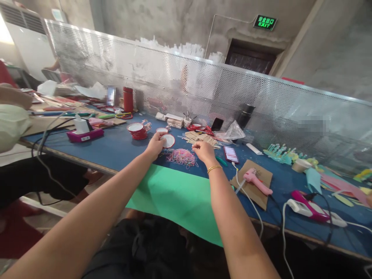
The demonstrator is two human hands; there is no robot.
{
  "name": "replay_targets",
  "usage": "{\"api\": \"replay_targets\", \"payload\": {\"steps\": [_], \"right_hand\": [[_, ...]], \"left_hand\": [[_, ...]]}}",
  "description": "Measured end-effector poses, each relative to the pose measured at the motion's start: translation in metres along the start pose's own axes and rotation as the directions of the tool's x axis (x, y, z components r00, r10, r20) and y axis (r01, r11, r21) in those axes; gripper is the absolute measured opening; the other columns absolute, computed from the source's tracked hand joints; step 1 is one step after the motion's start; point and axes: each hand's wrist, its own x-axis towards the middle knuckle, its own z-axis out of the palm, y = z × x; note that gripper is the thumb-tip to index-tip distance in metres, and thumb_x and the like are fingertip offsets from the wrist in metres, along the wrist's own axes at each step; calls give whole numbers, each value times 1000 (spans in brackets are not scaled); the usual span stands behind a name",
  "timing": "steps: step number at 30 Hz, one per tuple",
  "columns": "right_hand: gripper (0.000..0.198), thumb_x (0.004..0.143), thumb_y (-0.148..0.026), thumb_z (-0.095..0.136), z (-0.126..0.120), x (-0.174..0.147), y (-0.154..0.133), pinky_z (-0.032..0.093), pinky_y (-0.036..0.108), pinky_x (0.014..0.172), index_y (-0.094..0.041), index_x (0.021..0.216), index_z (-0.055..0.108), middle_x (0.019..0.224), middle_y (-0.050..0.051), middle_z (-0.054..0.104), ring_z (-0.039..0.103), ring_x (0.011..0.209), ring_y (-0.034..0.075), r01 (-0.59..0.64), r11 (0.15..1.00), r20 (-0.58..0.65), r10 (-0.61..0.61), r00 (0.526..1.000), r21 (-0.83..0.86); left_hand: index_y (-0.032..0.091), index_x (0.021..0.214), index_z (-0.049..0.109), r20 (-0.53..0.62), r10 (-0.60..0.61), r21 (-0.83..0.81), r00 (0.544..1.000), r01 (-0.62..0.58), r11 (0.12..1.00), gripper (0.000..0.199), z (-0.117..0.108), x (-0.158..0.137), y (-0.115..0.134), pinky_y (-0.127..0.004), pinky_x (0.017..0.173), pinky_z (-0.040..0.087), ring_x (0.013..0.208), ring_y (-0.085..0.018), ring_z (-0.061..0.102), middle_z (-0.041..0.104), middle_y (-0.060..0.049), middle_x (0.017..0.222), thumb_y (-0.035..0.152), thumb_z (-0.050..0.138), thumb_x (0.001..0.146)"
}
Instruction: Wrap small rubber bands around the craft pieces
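Over the blue table, my left hand (156,144) grips a round white disc with a red rim (168,141) by its left edge. My right hand (204,150) is closed in a pinch; whatever its fingertips hold, if anything, is too small to make out. Below and between the two hands lies a tangled heap of thin pink and multicoloured strings (182,157). Left of my left hand sits a stack of red-rimmed discs (137,131). Another such disc (162,130) rests just behind that hand. Flat brown strips (200,138) lie beyond my right hand.
A green sheet (174,193) hangs over the front edge. To the right are a phone (231,154) and a pink glue gun (257,181) on cardboard. Power strips (85,134) with cables stand at both sides. Behind runs a perforated metal screen (203,85). A co-worker's sleeve (13,124) is at left.
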Motion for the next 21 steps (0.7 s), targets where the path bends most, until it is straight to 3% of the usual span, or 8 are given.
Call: {"api": "replay_targets", "payload": {"steps": [7, 10, 14, 21], "right_hand": [[18, 83, -19, 67, 6, 2, 15, 50, 33, 89, -31, 90, 79, 104, 4, 77, 68, 102, 23, -82, 978, 40, 91, 995, -192], [21, 83, -19, 65, 8, 2, 14, 48, 33, 91, -31, 94, 80, 108, 5, 76, 66, 108, 24, -46, 976, 51, 59, 997, -212], [17, 84, -26, 67, 9, 1, 4, 48, 28, 89, -29, 96, 79, 103, 2, 77, 67, 100, 20, 14, 991, 51, -7, 999, -132], [27, 84, -48, 65, 10, -10, -13, 46, 34, 91, -24, 81, 79, 99, 9, 77, 66, 102, 26, 102, 968, 51, -93, 994, -229]], "left_hand": [[19, 103, 61, 16, -4, 5, 1000, 4, 1000, 47, -2, 1, -2, -24, 67, 48, 74, -16, 60, 66, -1, 84, 8, 62, 57], [19, 105, 61, 2, 5, 2, 1000, -5, 1000, 50, -2, 1, -4, -26, 68, 49, 76, -17, 61, 66, -1, 88, 8, 64, 57], [19, 108, 62, 5, 36, 42, 999, -37, 998, 52, 1, 3, -8, -30, 78, 52, 83, -18, 63, 66, -1, 91, 7, 64, 58], [14, 113, 63, 26, 81, 95, 996, -83, 992, 54, 1, 5, -16, -37, 90, 52, 89, -21, 66, 68, -4, 93, 3, 62, 60]]}}
